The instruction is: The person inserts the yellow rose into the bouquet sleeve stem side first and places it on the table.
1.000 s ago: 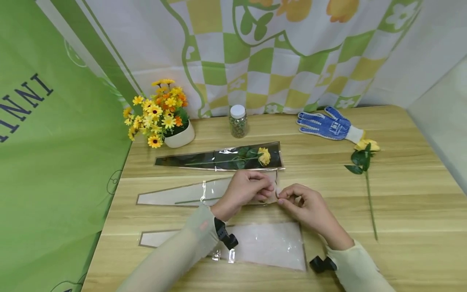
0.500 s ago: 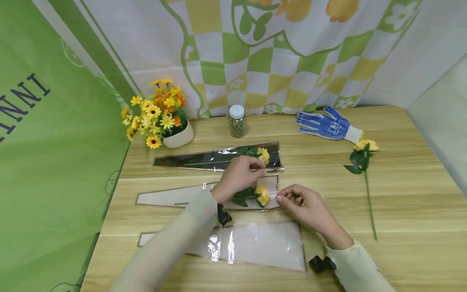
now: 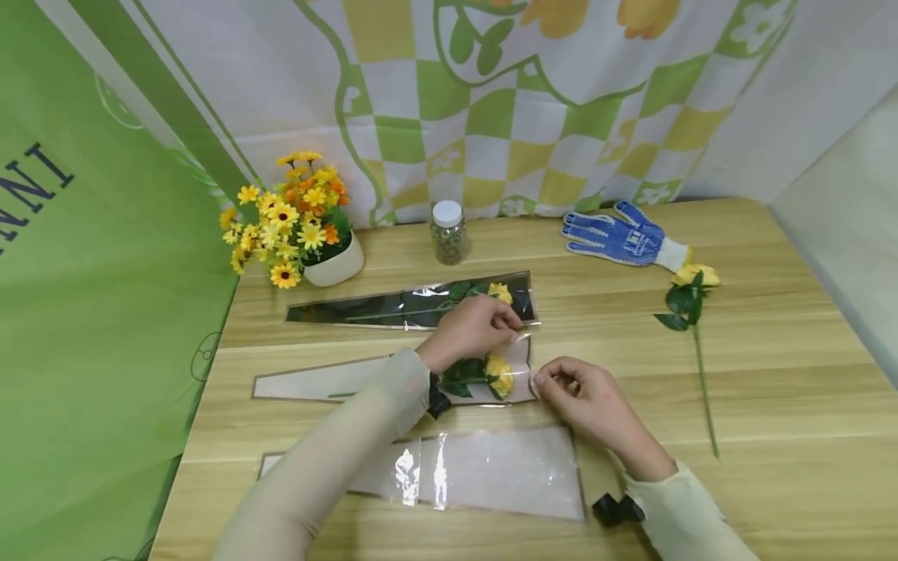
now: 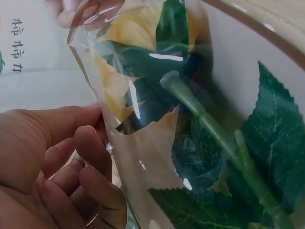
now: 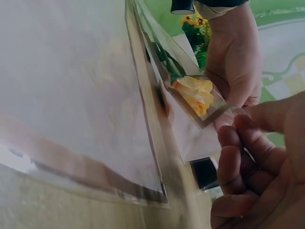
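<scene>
A clear plastic flower sleeve with a pale backing (image 3: 291,384) lies mid-table, holding a yellow artificial rose (image 3: 500,375) with green leaves. My left hand (image 3: 468,333) pinches the far edge of its wide end; in the left wrist view thumb and fingers meet at the film's edge (image 4: 114,152). At the wide end's mouth, my right hand (image 3: 585,393) pinches the near side between thumb and forefinger. The rose head sits inside, close to the mouth, its stem running left and partly hidden under my left forearm.
A black-backed sleeve (image 3: 337,313) with another yellow rose lies just beyond. Nearer me is a flat pale sleeve (image 3: 505,475). A loose rose (image 3: 700,366) and a blue glove (image 3: 617,238) lie right. A lidded jar (image 3: 449,234) and potted flowers (image 3: 333,269) stand behind.
My left hand has moved from over the rose head to the sleeve's far edge, uncovering the yellow bloom. My right hand has stayed at the mouth. The head view has shifted slightly.
</scene>
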The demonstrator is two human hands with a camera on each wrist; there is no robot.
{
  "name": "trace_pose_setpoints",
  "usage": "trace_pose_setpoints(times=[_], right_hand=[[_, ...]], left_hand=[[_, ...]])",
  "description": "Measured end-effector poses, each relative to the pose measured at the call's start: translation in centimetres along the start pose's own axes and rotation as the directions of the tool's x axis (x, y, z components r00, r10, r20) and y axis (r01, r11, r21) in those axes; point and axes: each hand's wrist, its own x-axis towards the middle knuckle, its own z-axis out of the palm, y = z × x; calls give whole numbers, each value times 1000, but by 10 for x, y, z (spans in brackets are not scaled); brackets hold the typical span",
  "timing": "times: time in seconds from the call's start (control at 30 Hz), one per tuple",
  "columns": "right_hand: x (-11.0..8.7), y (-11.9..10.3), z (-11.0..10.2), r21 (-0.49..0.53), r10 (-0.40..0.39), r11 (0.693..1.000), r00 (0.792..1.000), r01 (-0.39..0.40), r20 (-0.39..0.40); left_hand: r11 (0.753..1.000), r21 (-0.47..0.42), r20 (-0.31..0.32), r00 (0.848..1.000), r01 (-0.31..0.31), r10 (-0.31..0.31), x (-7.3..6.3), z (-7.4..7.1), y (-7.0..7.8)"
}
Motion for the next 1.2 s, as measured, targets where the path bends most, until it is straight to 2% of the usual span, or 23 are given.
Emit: trace_pose_setpoints(times=[0.27,0.5,0.73,0.9,1.07,1.2], right_hand=[[4,-5,7,-42,-52,998,999,52,17],[5,0,4,0,3,1000,999,-3,35],[4,4,4,19,-25,1000,997,24,71],[5,5,6,2,-31,1000,996,31,83],[5,5,5,5,1,1000,996,-2,84],[5,6,4,7,23,1000,997,-24,80]], left_hand=[[999,-53,0,1000,5,-5,-1,-3,-7],[999,-48,-23,1000,20,-21,-1,-7,-9],[997,68,-67,997,-39,44,2,-9,-8],[988,134,-56,995,-72,81,2,-7,-3],[987,146,-60,995,-73,82,1,-4,-3],[991,111,-80,993,-76,85,-1,-3,-5]])
